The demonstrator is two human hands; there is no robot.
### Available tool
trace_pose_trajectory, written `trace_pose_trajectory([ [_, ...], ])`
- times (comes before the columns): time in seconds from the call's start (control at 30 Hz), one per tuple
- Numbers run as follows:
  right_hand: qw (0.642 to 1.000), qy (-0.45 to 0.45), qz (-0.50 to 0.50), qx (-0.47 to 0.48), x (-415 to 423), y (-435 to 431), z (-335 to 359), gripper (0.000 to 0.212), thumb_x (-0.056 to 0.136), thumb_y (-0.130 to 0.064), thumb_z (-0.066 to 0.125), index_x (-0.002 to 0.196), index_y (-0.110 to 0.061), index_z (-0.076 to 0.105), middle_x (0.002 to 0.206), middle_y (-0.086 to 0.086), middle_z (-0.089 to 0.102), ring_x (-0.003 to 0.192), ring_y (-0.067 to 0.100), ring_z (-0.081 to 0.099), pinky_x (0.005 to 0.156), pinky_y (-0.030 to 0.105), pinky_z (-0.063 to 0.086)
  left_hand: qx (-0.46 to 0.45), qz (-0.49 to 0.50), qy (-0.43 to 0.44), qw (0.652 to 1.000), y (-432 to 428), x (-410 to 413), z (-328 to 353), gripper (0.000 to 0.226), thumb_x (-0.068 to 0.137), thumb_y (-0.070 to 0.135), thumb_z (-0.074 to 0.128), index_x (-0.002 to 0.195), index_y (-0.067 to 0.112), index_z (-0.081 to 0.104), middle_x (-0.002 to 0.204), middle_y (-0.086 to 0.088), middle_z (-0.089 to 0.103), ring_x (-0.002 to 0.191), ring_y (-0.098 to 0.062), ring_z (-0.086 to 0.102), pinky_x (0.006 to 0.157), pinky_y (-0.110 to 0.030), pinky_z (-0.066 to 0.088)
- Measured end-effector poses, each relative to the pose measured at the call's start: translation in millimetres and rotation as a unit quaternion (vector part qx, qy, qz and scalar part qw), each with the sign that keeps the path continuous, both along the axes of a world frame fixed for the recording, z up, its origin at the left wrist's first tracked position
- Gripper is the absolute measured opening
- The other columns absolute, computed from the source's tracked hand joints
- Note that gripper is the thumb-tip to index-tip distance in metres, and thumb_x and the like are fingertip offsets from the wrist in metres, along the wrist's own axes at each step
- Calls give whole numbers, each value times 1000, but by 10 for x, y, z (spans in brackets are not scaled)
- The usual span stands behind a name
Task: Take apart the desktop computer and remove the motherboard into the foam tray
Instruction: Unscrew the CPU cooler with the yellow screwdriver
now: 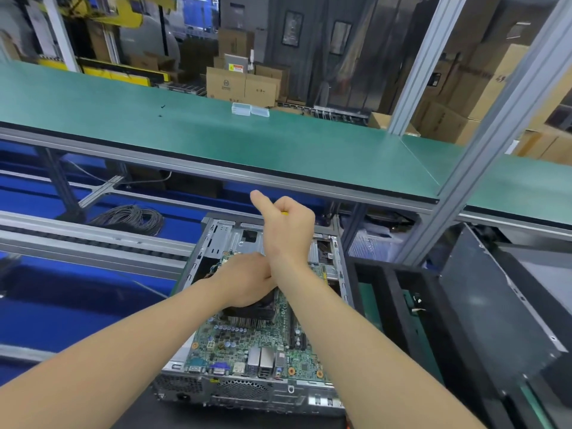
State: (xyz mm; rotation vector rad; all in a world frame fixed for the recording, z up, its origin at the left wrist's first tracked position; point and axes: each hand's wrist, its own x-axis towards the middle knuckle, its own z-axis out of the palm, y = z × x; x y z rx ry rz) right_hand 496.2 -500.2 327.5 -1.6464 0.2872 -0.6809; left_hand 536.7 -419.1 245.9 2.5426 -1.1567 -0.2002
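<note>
Count: 2 hands (left hand (247,280), right hand (288,230)), 1 yellow tool handle (283,213), 1 open computer case (216,239), 1 motherboard (247,339), 1 black cooler (250,311). Board's rear edge: 1 blue VGA port (219,368), 1 serial port (197,365), 2 metal port stacks (253,360) (266,360), at least 3 orange-ringed mounting holes (291,371). Elsewhere: 2 clear plastic boxes (240,109) (260,111), 1 green shelf (154,131), 1 coil of dark cable (130,216), 1 dark metal panel (495,305), 2 framed pictures (292,27) (340,37); cardboard cartons (226,83) overlap too much for a firm number, well over ten.
</note>
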Motion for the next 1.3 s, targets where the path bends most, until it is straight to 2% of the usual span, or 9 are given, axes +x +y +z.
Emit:
trace_pose_trajectory([
  [0.13,987,16,160,-25,51,-166,-7,55,82,-12,74,46,-18,33,47,-3,25,48,15,23,55,41,53,-2,-8,-11,1000,-7,-7,25,46,102,55,28,67,34,48,60,3,55,57,-12,52,60,-34,41],
  [0.23,943,36,327,56,63,-480,-11,49,76,-5,65,49,-25,29,46,-6,23,41,13,17,45,20,21,15,2,-17,1000,-10,-5,40,54,103,67,28,72,36,60,59,5,57,61,-8,55,77,-39,52],
  [0.37,863,48,494,93,42,-813,-9,47,74,-4,62,55,-26,24,48,-7,21,42,10,16,50,27,12,18,-19,-8,1000,-20,9,49,51,100,72,26,97,44,69,63,8,60,65,-1,54,77,-38,53],
  [0.47,883,51,454,105,53,-826,-14,49,86,-9,64,56,-22,27,47,-5,25,41,13,20,48,27,19,1,-2,12,1000,-33,17,46,50,100,72,29,91,45,70,62,18,61,63,0,55,72,-34,49],
  [0.63,992,75,98,6,-79,-568,6,43,105,-49,53,79,-17,67,68,1,68,62,18,67,57,32,53,-17,19,29,999,-39,-31,71,43,100,68,38,81,47,70,64,33,59,57,1,55,62,-29,43],
  [0.73,998,23,-44,39,-135,-293,-25,36,106,-49,51,88,-26,72,83,-11,75,79,5,72,75,34,59,-9,20,15,1000,-33,-46,80,46,102,51,39,63,36,59,55,9,57,49,-6,43,55,-33,35],
  [0.97,998,-43,-25,31,-117,95,-88,58,89,-32,78,58,-23,30,53,-11,27,54,9,27,53,18,31,-7,10,10,1000,12,-35,20,36,99,11,46,67,25,37,61,3,43,67,-28,46,62,-36,36],
  [1.17,987,11,159,28,21,-120,19,56,85,-24,76,51,-9,34,49,0,27,48,18,25,57,24,39,-5,7,-4,1000,-10,-31,64,45,102,52,31,64,34,48,57,5,49,55,-13,46,56,-35,34],
  [1.3,920,44,385,59,65,-514,-37,53,82,-8,68,54,-23,26,49,-3,20,43,14,14,46,20,18,26,17,-4,1000,-40,-24,68,54,102,68,32,67,42,64,56,8,54,56,-9,52,61,-35,43],
])
